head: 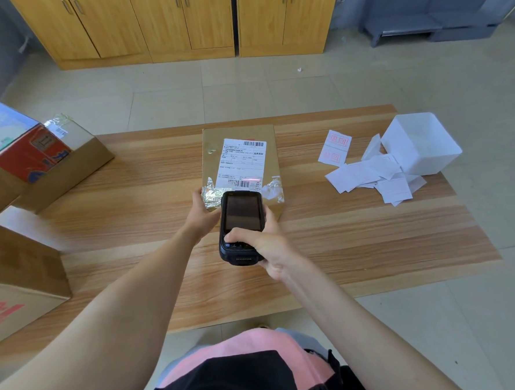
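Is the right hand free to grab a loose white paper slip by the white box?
Probably not yet: the right hand grips the black handheld scanner. Nothing stands between it and the white paper slips on the wooden table; only that full grip hinders.

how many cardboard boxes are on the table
4: the labelled parcel mid-table, a printed box and a plain box at far left, a red-lettered box near left. More may be hidden off-frame left.

Table (373,233): wood-grain top, on a tiled floor.
Middle: brown parcel (211,155), lying flat.
Left edge: two cardboard boxes (68,182), (22,269).
Right: loose paper slips (369,176), just beside a white box (419,145).
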A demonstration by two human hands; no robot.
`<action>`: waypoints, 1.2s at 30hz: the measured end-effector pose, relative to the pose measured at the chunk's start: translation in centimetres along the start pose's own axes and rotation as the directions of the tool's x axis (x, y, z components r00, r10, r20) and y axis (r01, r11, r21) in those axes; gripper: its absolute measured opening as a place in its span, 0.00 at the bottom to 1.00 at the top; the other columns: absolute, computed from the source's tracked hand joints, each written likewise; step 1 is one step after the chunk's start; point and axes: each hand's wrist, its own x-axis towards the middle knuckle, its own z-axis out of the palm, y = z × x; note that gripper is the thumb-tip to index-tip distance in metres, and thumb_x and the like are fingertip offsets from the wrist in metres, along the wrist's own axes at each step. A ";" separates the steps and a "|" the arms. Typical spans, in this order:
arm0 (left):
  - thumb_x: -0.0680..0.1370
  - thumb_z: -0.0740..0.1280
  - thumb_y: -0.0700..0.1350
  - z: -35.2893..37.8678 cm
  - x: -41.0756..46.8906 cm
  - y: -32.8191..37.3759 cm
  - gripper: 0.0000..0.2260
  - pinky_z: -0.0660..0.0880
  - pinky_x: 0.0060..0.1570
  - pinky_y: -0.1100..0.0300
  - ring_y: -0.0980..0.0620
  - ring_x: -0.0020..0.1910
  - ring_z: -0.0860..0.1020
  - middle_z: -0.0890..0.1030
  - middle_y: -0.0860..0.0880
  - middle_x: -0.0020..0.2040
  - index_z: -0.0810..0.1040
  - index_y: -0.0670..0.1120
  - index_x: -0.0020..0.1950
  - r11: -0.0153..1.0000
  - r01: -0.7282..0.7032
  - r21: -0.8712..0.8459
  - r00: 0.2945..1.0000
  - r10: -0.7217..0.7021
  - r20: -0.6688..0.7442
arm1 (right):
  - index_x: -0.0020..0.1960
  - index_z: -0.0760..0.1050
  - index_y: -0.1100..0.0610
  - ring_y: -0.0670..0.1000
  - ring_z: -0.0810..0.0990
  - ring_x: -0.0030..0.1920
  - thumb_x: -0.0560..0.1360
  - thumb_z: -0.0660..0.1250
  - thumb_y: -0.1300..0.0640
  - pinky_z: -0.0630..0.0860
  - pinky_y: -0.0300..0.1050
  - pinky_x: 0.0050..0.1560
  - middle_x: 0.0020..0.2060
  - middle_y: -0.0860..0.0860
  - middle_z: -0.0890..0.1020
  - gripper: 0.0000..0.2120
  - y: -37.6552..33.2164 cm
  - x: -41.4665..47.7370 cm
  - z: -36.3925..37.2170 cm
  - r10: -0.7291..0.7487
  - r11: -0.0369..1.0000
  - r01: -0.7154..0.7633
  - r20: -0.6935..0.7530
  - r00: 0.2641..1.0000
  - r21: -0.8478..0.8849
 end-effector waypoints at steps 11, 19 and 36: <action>0.76 0.71 0.45 -0.1 0.6 -0.3 0.37 0.69 0.65 0.43 0.44 0.65 0.71 0.70 0.42 0.68 0.51 0.46 0.76 1.000 0.015 0.001 1.000 -0.015 0.002 | 0.62 0.68 0.48 0.49 0.80 0.48 0.66 0.73 0.70 0.78 0.43 0.44 0.47 0.47 0.80 0.31 0.4 0.3 -0.3 0.013 1.000 -0.013 0.000 1.000 -0.013; 0.72 0.72 0.56 -0.2 1.2 -0.4 0.42 0.69 0.66 0.44 0.44 0.66 0.71 0.69 0.44 0.69 0.51 0.48 0.76 0.999 0.034 0.018 0.999 -0.034 0.021 | 0.64 0.66 0.48 0.53 0.79 0.56 0.65 0.76 0.69 0.79 0.47 0.50 0.55 0.52 0.79 0.34 -0.7 1.3 -1.8 -0.065 0.995 0.061 -0.043 0.997 -0.076; 0.69 0.75 0.56 -0.5 2.5 -0.1 0.38 0.74 0.62 0.49 0.48 0.59 0.75 0.74 0.48 0.63 0.58 0.50 0.71 0.996 0.090 -0.018 0.995 -0.089 0.034 | 0.78 0.47 0.49 0.55 0.70 0.64 0.64 0.75 0.69 0.71 0.47 0.57 0.68 0.53 0.68 0.53 2.8 6.0 -16.6 -0.124 0.943 -0.001 -0.354 0.927 -0.333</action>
